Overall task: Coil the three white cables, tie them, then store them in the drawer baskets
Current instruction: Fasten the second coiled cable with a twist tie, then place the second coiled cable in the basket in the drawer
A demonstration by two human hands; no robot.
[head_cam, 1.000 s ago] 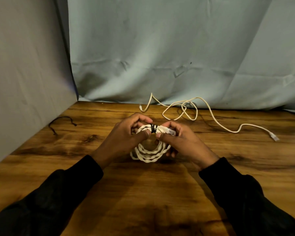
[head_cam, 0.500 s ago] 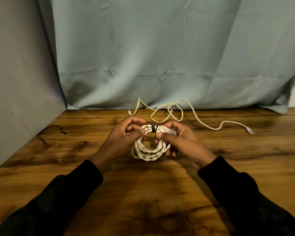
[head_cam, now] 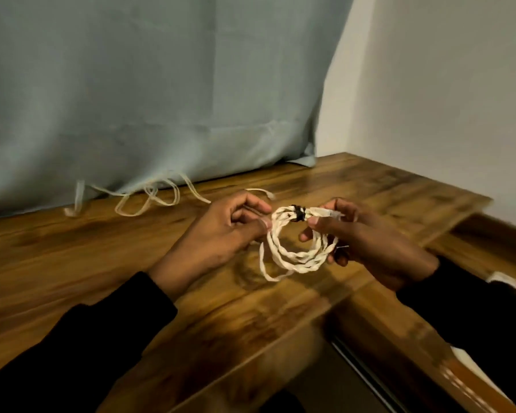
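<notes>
Holding coiled cable (head_cam: 292, 251) above bench (head_cam: 72, 263), we are pinching it with left hand (head_cam: 221, 234) fingers and right hand (head_cam: 367, 242) fingers beside black tie (head_cam: 299, 213); loose cable (head_cam: 149, 198) lying behind.

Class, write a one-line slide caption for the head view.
Both hands, left hand and right hand, hold a coiled white cable bound by a black tie; a loose cable lies behind.

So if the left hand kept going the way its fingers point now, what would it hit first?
The left hand points right, toward the coiled white cable that it already pinches at the coil's left side. Past the coil, the right hand is next in line, gripping beside the black tie. Depth is hard to judge.
</notes>
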